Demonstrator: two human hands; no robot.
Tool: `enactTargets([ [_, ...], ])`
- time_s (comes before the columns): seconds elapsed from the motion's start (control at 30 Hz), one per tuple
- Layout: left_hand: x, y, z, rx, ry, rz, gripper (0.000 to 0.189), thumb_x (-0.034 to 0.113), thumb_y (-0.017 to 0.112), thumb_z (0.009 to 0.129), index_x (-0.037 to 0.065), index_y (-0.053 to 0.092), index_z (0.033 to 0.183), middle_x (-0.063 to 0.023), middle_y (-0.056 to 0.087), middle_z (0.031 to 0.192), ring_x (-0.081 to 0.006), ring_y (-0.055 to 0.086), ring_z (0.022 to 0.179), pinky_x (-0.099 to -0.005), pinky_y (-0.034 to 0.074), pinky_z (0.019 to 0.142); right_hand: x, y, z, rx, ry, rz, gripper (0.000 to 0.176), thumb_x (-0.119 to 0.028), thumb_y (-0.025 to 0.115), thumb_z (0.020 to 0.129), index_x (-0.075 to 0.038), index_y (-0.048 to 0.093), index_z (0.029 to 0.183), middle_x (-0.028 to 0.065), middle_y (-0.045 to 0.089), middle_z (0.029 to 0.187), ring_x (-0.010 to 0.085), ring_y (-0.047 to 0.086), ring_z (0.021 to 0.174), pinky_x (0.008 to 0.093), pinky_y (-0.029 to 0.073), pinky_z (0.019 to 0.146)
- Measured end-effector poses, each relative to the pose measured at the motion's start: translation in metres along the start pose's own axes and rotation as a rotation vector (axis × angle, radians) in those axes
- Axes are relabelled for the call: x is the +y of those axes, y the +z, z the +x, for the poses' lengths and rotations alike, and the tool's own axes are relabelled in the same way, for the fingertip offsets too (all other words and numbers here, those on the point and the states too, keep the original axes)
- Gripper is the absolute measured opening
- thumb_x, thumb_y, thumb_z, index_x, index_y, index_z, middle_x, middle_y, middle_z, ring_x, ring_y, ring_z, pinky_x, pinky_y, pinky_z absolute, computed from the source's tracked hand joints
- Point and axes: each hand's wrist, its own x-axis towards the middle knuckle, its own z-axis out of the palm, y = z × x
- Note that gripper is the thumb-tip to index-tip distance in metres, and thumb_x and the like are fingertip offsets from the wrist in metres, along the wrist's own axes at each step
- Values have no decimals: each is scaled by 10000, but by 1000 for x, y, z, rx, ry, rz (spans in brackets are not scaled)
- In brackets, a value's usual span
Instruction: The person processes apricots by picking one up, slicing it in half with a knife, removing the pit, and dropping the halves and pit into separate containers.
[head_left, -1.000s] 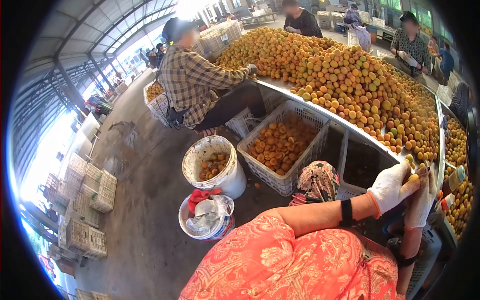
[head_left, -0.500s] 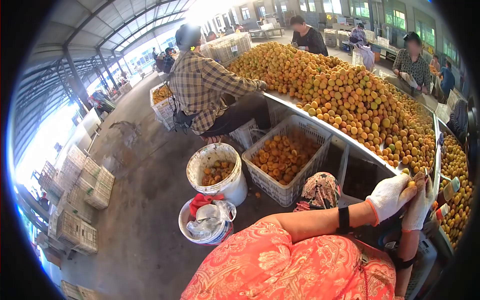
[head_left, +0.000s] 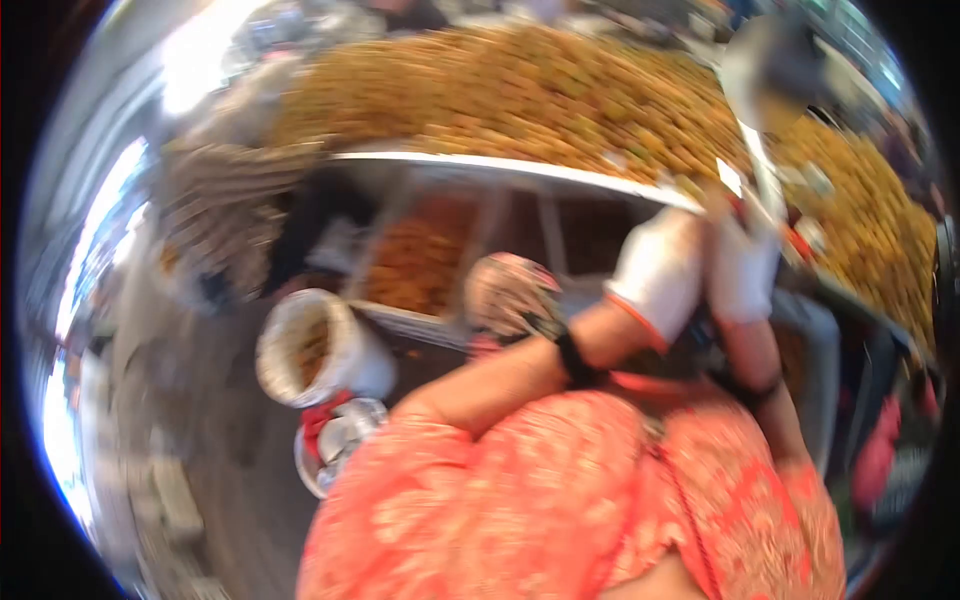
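My left hand (head_left: 660,265), in a white glove with an orange cuff, is closed at the near edge of the sorting table. My right hand (head_left: 742,265), gloved in white too, is closed right beside it, fingertips meeting. Between the fingertips is an orange-brown smear that looks like an apricot (head_left: 712,197). A bright white strip (head_left: 729,178) and a red spot show at the right fingertips; blur hides what they belong to. Beyond my hands a large heap of apricots (head_left: 520,95) covers the table.
Below the table's metal edge (head_left: 500,160) stands a crate (head_left: 410,325) of opened orange fruit. A white bucket (head_left: 350,365) with fruit in it and a smaller bucket (head_left: 308,470) with a red cloth are at left. A person in a checked shirt (head_left: 230,200) sits beyond.
The view has swung right and down and is now blurred. Both hands stay together and appear further left in the picture. The apricot seen at the left fingertips is now smeared.
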Motion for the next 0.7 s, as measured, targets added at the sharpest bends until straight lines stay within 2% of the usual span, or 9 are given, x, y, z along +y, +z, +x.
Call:
enactTargets([
  [0.03,-5,2,-1,40,14,-85,271,193,402,1009,1,586,955,-252,618,843,-452,590,789,-482,499,700,3,1,1,-2,-6,-50,238,-155,619,880,3,552,716,64,443,549,133,399,552,349,366,504],
  [0.07,24,-5,-2,-16,-274,107,317,251,413,1031,7,592,936,-185,623,804,-342,605,712,-430,500,642,1,1,1,-3,-58,-86,244,-177,633,861,8,565,717,152,541,591,177,495,544,372,408,523],
  [0.13,11,10,5,161,-473,-924,403,432,441,1041,84,634,983,-4,632,842,-160,607,742,-338,504,625,1,2,2,-38,26,-105,252,-240,669,827,-16,602,732,206,619,686,351,637,642,425,482,580],
  [0.17,4,9,6,129,-518,-994,470,485,446,1011,103,582,1249,-72,643,1178,-205,594,1100,-350,469,997,10,8,1,5,-33,-115,231,-258,677,807,-38,622,760,198,640,730,363,653,696,440,504,614],
  [0.27,-6,12,11,282,-560,-1050,444,462,509,977,115,610,1234,-45,663,1184,-221,614,1108,-361,472,998,12,9,-3,-27,-107,-152,165,-242,656,795,-82,632,761,172,639,729,361,654,719,448,517,635],
  [0.4,-33,10,2,-38,-604,-1145,508,489,496,948,117,508,1293,-91,574,1256,-272,545,1211,-438,428,1053,32,7,-11,-110,-187,-244,182,-260,693,739,-98,629,792,151,624,746,350,647,680,435,522,610],
  [0.43,13,15,1,136,-886,-822,549,602,420,941,177,582,1248,-24,622,1224,-233,552,1170,-404,472,963,38,7,-13,-149,-164,-267,173,-251,693,736,-101,624,790,145,619,748,348,645,679,436,519,607],
  [0.5,12,24,7,150,-885,-860,604,607,381,969,139,567,1302,-62,595,1323,-279,521,1249,-446,404,1082,43,1,-10,-200,-156,-250,169,-234,692,735,-98,610,791,142,607,745,353,638,686,439,512,606],
  [0.7,-41,32,23,81,-432,-957,506,558,437,977,138,588,1216,-61,617,1198,-244,595,1112,-402,477,972,31,-12,-2,61,9,-115,212,-217,689,791,-71,540,824,166,569,755,404,594,709,459,470,619],
])
